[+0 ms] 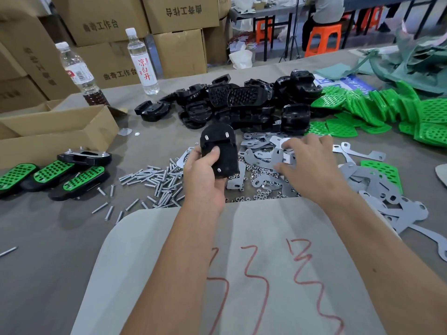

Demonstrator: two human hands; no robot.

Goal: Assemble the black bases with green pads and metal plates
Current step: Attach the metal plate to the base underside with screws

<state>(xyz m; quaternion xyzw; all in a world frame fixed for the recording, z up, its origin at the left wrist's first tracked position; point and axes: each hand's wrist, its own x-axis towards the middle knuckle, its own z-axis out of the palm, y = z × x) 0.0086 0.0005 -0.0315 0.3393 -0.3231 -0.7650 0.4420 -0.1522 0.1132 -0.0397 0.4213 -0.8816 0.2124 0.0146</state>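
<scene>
**Base in left hand, right hand over the plate pile**

The left hand (205,176) holds one black base (219,151) upright above the table's middle, thumb pressed on its near face and the other fingers wrapped behind it. The base is matte moulded plastic, rounded at the top, with three bright screw ends showing through its face. The right hand (307,163) rests palm-down on the heap of metal plates (261,155), fingers slightly spread; whether they pinch a plate cannot be told.

The plates are flat, grey, stamped pieces with lobed outlines and punched holes, and they spread toward the table's right edge. Small nuts (262,195) lie scattered among them. Plain steel screws (157,182) lie in a loose pile left of the held base. A mound of glossy black bases (242,102) lies toward the far edge. Perforated green pads (377,110) are heaped at the far right.

Near the left edge lie three finished units (52,176) with green tops, and a fourth unit (84,157) just behind them. An open carton (58,131) and two clear bottles (142,61) stand at the far left. The table (53,238) has a grey covering; a pale sheet with red scrawl (242,274) lies at the near edge. Stacked cardboard boxes (108,27) and orange stools (324,39) stand beyond.
</scene>
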